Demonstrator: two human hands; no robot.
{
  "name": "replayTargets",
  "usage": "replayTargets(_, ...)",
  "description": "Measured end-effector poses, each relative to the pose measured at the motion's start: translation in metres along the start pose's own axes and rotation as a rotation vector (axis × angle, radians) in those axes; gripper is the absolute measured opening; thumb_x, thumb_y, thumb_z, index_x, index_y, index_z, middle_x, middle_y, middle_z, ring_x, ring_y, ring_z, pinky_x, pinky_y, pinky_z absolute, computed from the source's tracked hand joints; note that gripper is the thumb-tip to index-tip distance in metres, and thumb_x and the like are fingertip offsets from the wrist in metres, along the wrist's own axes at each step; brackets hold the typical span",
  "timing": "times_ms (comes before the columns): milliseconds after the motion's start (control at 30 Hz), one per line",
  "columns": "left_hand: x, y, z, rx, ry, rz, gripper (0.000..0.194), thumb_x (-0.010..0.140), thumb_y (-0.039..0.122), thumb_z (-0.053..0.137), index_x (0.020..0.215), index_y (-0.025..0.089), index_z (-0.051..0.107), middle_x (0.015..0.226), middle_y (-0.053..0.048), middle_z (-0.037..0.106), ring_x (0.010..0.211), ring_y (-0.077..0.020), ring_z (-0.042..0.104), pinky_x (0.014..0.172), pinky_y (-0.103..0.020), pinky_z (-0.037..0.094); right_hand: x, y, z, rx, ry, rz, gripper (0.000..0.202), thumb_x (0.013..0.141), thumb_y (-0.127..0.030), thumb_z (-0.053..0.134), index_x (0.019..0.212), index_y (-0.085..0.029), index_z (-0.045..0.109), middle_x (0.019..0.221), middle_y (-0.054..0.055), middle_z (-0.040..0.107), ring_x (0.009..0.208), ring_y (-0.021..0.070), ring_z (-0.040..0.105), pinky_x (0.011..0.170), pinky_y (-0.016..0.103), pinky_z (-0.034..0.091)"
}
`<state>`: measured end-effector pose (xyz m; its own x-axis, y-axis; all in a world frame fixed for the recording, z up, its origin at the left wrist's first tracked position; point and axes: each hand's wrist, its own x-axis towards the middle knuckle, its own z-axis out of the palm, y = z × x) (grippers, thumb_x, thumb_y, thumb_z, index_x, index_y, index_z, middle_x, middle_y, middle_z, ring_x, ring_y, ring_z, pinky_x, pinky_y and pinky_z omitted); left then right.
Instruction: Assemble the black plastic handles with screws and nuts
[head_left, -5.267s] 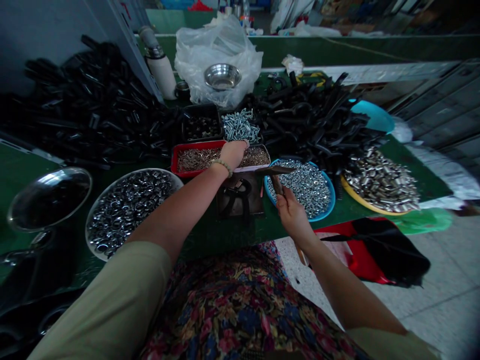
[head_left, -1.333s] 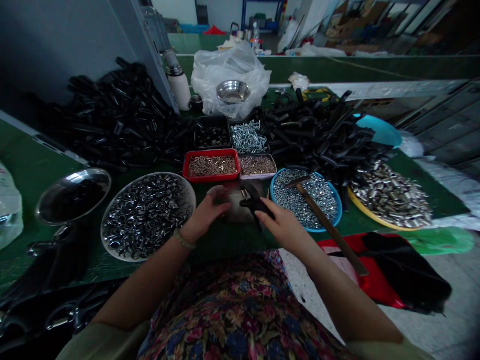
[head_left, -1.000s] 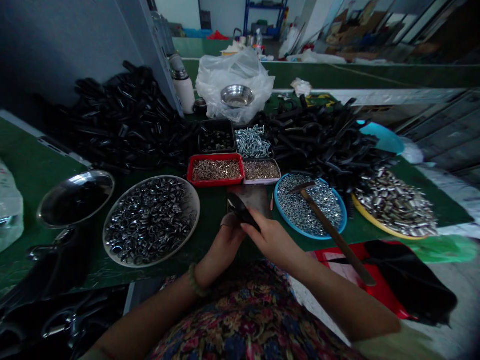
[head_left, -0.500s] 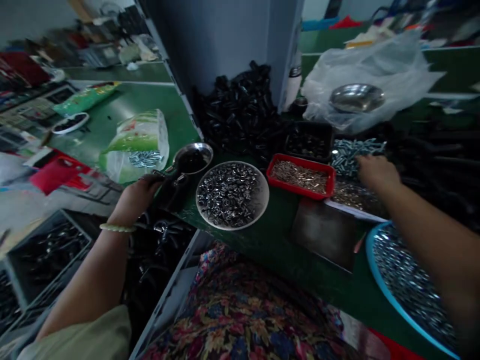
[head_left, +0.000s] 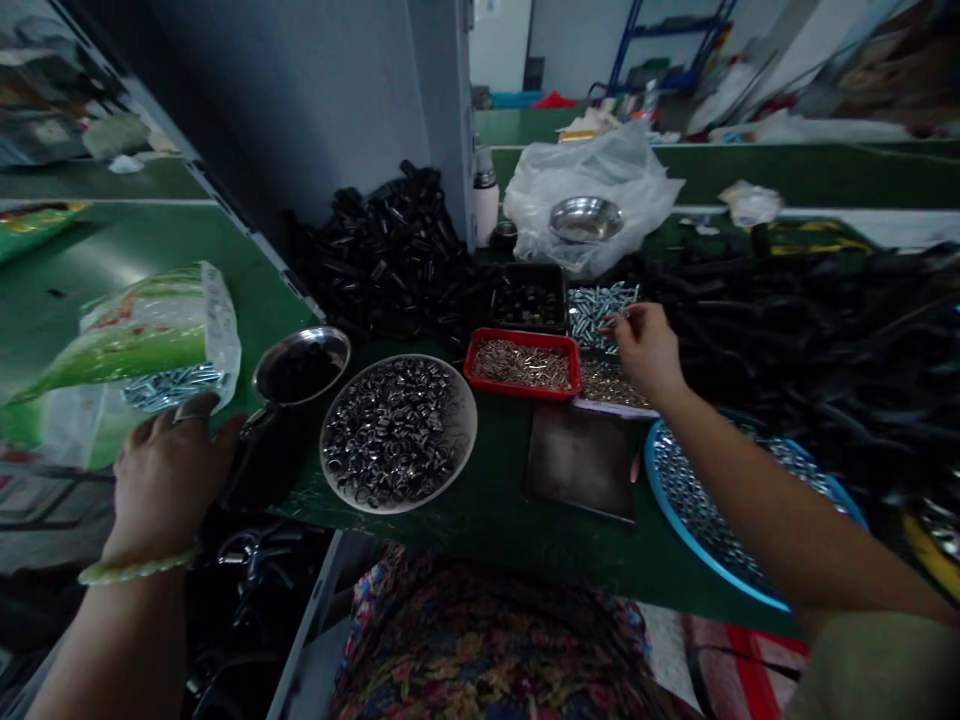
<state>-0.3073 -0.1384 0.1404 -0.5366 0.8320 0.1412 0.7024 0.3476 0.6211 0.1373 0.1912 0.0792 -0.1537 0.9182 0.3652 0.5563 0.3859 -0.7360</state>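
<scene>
My left hand [head_left: 172, 465], with a ring and a pale bead bracelet, is at the table's left front edge. Its fingers are curled, partly hidden, at a dark part with a shiny metal end [head_left: 256, 418]. Beside it stands a steel bowl [head_left: 349, 355] of black pieces. On the right, my right hand [head_left: 649, 350] pinches at the pile of silvery screws [head_left: 592, 300]; a screw appears to be between its fingertips. Nearer me is a red tray [head_left: 469, 375] of small metal pins. A round plate [head_left: 461, 430] heaped with metal rings lies between my hands.
A blue-rimmed basin [head_left: 660, 480] of metal pieces sits under my right forearm. A dark flat plate [head_left: 581, 460] lies mid-table. Black parts [head_left: 390, 250] spill from a grey crate [head_left: 352, 110]. A plastic bag [head_left: 150, 330] with screws lies left, and a steel dish [head_left: 586, 220] behind.
The view has swung right and closer to the table's right side. My right hand stays at the screws, its fingers now drawn up in a pinch. My left hand remains by the bowl.
</scene>
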Motion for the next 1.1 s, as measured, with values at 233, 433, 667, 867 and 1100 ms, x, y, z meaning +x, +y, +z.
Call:
replayTargets(233, 0.128, 0.201, 0.189, 0.099, -0.332, 0.419, 0.014, 0.084, 0.022, 0.060, 0.094, 0.017, 0.068, 0.109, -0.007, 0.069, 0.106, -0.0199, 0.061, 0.098, -0.028, 0.042, -0.137, -0.067, -0.005, 0.419, -0.257, 0.102, 0.018, 0.087, -0.038, 0.057, 0.097, -0.024, 0.060, 0.097, 0.005, 0.068, 0.085, 0.0198, 0.067, 0.080, 0.037, 0.054)
replayTargets(433, 0.184, 0.276, 0.307, 0.133, -0.517, 0.396, 0.039, 0.095, 0.038, 0.045, 0.109, 0.006, 0.062, 0.117, -0.009, 0.060, 0.102, -0.0197, 0.061, 0.092, -0.034, 0.048, -0.208, -0.046, -0.049, 0.304, -0.035, 0.247, 0.013, 0.085, -0.036, 0.062, 0.090, -0.026, 0.058, 0.066, 0.000, 0.063, 0.062, 0.0180, 0.063, 0.063, 0.033, 0.052)
replayTargets(667, 0.192, 0.271, 0.314, 0.066, -0.471, 0.382, 0.019, 0.083, 0.021, 0.065, 0.094, 0.006, 0.063, 0.101, -0.011, 0.065, 0.100, -0.0210, 0.061, 0.088, -0.033, 0.047, -0.207, -0.025, -0.068, 0.435, 0.101, 0.349, 0.018, 0.082, -0.037, 0.066, 0.093, -0.026, 0.057, 0.078, 0.002, 0.066, 0.067, 0.0187, 0.066, 0.066, 0.035, 0.054)
replayTargets(867, 0.103, 0.255, 0.286, -0.258, -0.446, 0.521, 0.030, 0.076, 0.018, 0.067, 0.104, 0.011, 0.061, 0.110, -0.007, 0.066, 0.101, -0.0150, 0.060, 0.090, -0.025, 0.046, -0.172, -0.044, -0.049, 0.417, 0.131, 0.181, 0.015, 0.085, -0.035, 0.062, 0.095, -0.025, 0.058, 0.079, 0.001, 0.065, 0.066, 0.0151, 0.063, 0.065, 0.030, 0.052)
replayTargets(1100, -0.027, 0.228, 0.256, -0.807, -0.712, 0.410, 0.024, 0.075, 0.018, 0.069, 0.099, 0.019, 0.067, 0.099, -0.001, 0.068, 0.095, -0.0176, 0.062, 0.093, -0.033, 0.046, -0.161, -0.059, -0.025, 0.150, 0.119, -0.106, 0.009, 0.085, -0.026, 0.059, 0.091, -0.020, 0.062, 0.079, 0.000, 0.066, 0.067, 0.0133, 0.062, 0.063, 0.025, 0.050)
